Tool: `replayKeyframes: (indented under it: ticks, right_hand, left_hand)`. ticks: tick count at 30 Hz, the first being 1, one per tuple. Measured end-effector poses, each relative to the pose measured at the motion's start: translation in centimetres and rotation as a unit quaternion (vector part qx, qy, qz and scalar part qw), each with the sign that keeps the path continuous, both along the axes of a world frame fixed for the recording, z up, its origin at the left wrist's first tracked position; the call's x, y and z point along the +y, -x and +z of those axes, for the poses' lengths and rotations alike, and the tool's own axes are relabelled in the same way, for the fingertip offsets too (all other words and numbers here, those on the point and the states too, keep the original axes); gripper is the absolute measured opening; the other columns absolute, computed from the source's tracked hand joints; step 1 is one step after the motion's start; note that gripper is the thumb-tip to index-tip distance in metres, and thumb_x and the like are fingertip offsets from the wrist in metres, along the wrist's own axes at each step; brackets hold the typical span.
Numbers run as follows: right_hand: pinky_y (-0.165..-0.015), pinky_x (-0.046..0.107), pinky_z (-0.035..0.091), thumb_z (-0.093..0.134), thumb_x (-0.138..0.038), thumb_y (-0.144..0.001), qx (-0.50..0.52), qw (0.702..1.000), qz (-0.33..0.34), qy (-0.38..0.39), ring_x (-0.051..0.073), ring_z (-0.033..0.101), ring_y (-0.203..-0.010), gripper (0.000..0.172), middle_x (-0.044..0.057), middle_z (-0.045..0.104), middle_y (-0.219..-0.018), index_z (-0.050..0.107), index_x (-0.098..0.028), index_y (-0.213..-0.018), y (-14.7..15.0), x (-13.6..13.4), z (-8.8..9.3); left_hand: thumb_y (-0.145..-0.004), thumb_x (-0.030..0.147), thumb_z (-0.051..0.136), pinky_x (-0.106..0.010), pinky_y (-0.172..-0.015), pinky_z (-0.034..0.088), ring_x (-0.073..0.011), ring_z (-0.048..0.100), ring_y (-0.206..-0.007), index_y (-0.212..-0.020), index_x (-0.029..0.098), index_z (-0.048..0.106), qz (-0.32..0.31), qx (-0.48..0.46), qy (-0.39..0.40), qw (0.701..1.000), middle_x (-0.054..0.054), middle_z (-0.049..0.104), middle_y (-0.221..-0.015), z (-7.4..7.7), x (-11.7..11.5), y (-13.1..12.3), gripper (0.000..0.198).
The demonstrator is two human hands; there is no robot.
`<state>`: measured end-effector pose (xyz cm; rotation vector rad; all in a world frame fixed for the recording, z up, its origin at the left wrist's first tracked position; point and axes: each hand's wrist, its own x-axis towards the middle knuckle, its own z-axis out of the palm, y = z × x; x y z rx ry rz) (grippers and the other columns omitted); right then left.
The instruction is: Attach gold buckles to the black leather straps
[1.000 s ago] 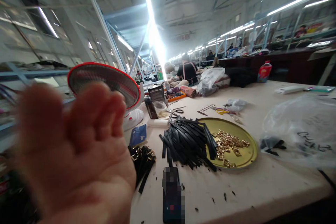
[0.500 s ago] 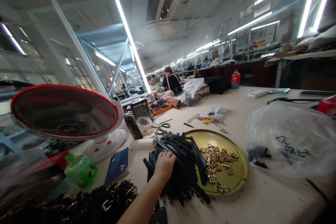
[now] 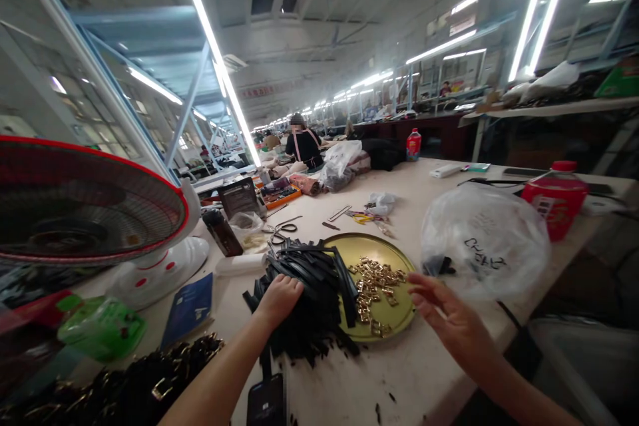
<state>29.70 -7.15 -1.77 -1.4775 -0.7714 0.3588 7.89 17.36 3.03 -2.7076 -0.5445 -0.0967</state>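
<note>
My left hand (image 3: 283, 296) is on a heap of black strips (image 3: 314, 273), its fingers curled down onto them; which strips it grips is hidden. The strips look like flat leather straps, and some hang over the left part of a round gold tray (image 3: 404, 253). Small gold metal buckles (image 3: 374, 283) lie loosely piled on that tray. My right hand (image 3: 444, 313) hovers by the tray's right rim, fingers apart and nothing visible in them. At the lower left is a mass of black straps with gold buckles (image 3: 160, 376).
A red-rimmed fan (image 3: 90, 203) stands at left beside a green pouch (image 3: 102, 327) and blue booklet (image 3: 187, 309). Scissors (image 3: 282, 231) and pliers (image 3: 364, 217) lie behind the tray. A plastic bag (image 3: 484, 239) and red bottle (image 3: 556, 200) are at right. A co-worker (image 3: 303, 143) sits farther back.
My right hand has come into view at the tray's right side. My left hand stays on the black strips. The view has turned right, bringing in the large red bottle.
</note>
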Motion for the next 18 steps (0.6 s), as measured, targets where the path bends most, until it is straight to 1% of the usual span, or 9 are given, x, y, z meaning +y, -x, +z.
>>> replayKeyframes:
  ticks: [3,5,7,9,11,13,15,16,18]
  right_hand:
    - [-0.057,0.031,0.045,0.059,-0.058,-0.063,0.139,0.985,0.082,0.065,0.020,0.058,-0.066,0.050,0.006,0.063,-0.073,0.060,-0.019,-0.093,2.1,-0.1,-3.3]
    - [-0.044,0.025,0.035,0.063,-0.061,-0.055,0.226,0.948,0.188,0.121,0.014,0.050,-0.049,0.054,0.002,0.058,-0.060,0.062,-0.017,-0.085,4.2,-0.3,-4.3]
    - [-0.040,0.021,0.025,0.057,-0.066,-0.058,0.338,0.888,0.283,0.127,0.008,0.041,-0.041,0.057,-0.002,0.051,-0.054,0.061,-0.015,-0.083,6.1,-0.8,-3.6]
    - [-0.042,0.019,0.023,0.054,-0.064,-0.063,0.425,0.843,0.318,0.082,0.006,0.038,-0.042,0.053,-0.004,0.046,-0.054,0.060,-0.015,-0.084,7.3,-1.3,-1.8]
    - [-0.044,0.019,0.022,0.060,-0.057,-0.064,0.440,0.841,0.311,0.046,0.005,0.036,-0.044,0.045,-0.005,0.043,-0.053,0.059,-0.016,-0.081,7.7,-1.9,0.1]
    - [-0.044,0.020,0.021,0.064,-0.053,-0.063,0.400,0.868,0.290,0.044,0.005,0.033,-0.044,0.041,-0.006,0.042,-0.051,0.058,-0.016,-0.078,7.5,-2.4,1.0]
    - [-0.044,0.021,0.019,0.064,-0.054,-0.064,0.343,0.899,0.266,0.065,0.006,0.030,-0.043,0.042,-0.006,0.041,-0.050,0.059,-0.015,-0.077,7.2,-2.7,0.9]
    - [-0.045,0.022,0.019,0.062,-0.055,-0.064,0.317,0.910,0.257,0.074,0.006,0.030,-0.043,0.043,-0.006,0.042,-0.050,0.059,-0.015,-0.078,7.2,-2.8,0.7]
    - [-0.045,0.022,0.020,0.061,-0.057,-0.064,0.281,0.921,0.254,0.088,0.006,0.031,-0.044,0.045,-0.005,0.042,-0.051,0.059,-0.014,-0.078,7.5,-3.0,0.2]
  left_hand:
    - [-0.083,0.011,0.045,-0.038,-0.080,0.041,-0.0228,0.055,-0.087,-0.093,0.014,0.056,0.024,-0.070,-0.016,0.997,-0.009,0.061,-0.092,2.3,-3.3,0.4,0.016]
    - [-0.085,0.014,0.043,-0.036,-0.084,0.041,-0.0213,0.054,-0.094,-0.103,0.018,0.053,-0.011,-0.112,-0.007,0.994,-0.008,0.059,-0.105,3.3,-7.3,0.6,0.021]
    - [-0.086,0.014,0.042,-0.033,-0.080,0.044,-0.0201,0.056,-0.092,-0.107,0.018,0.052,-0.170,-0.159,0.038,0.972,-0.009,0.060,-0.106,3.4,-12.1,0.8,0.024]
    - [-0.084,0.012,0.043,-0.030,-0.079,0.047,-0.0184,0.060,-0.087,-0.109,0.019,0.053,-0.311,-0.154,0.083,0.934,-0.009,0.064,-0.101,2.4,-16.4,1.1,0.027]
    - [-0.083,0.007,0.042,-0.028,-0.079,0.048,-0.0180,0.062,-0.086,-0.109,0.018,0.053,-0.350,-0.185,0.128,0.909,-0.010,0.066,-0.096,0.7,-19.2,1.4,0.031]
    - [-0.082,0.008,0.042,-0.029,-0.081,0.048,-0.0198,0.061,-0.092,-0.109,0.020,0.054,-0.309,-0.226,0.224,0.896,-0.011,0.065,-0.101,-1.2,-20.7,1.7,0.032]
    - [-0.082,0.015,0.041,-0.030,-0.082,0.047,-0.0203,0.059,-0.095,-0.108,0.021,0.054,-0.183,-0.277,0.393,0.857,-0.011,0.062,-0.107,-2.5,-21.5,1.8,0.030]
    - [-0.083,0.019,0.041,-0.029,-0.078,0.048,-0.0197,0.060,-0.092,-0.107,0.020,0.054,-0.092,-0.297,0.495,0.811,-0.010,0.062,-0.107,-2.8,-21.8,1.7,0.028]
    - [-0.081,0.028,0.043,-0.024,-0.062,0.049,-0.0167,0.061,-0.075,-0.099,0.016,0.054,0.081,-0.315,0.665,0.673,-0.009,0.064,-0.093,-2.7,-22.3,1.1,0.024]
